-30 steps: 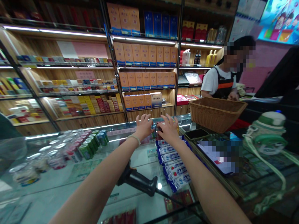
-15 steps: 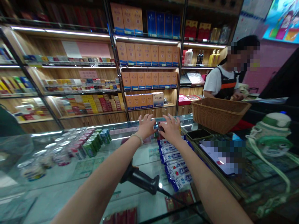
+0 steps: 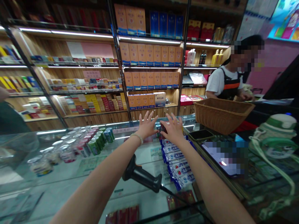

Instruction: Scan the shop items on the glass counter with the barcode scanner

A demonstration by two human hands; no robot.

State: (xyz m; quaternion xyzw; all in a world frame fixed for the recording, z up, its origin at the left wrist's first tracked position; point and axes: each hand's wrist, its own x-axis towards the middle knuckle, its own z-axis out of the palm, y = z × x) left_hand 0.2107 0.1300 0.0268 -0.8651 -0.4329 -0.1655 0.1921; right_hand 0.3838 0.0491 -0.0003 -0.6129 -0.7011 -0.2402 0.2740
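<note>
Both my arms reach forward over the glass counter [image 3: 70,186]. My left hand [image 3: 147,125] and my right hand [image 3: 172,129] meet at the far edge, around small cans or packets [image 3: 158,126] standing between them. The fingers of both hands are spread upward, while the thumbs and palms press against the small items. A row of blue and white packets [image 3: 178,161] lies just under my right forearm. What exactly sits between the palms is mostly hidden.
A black barcode scanner [image 3: 142,177] lies on the glass under my arms. Green and red tins [image 3: 93,143] stand in rows at left. A wicker basket [image 3: 221,113] and a green-white bottle [image 3: 275,137] are at right. A person in an apron [image 3: 230,82] stands behind the counter.
My fingers have lifted and spread more than before, while both hands stay at the same spot on the counter. The view has drifted slightly left.
</note>
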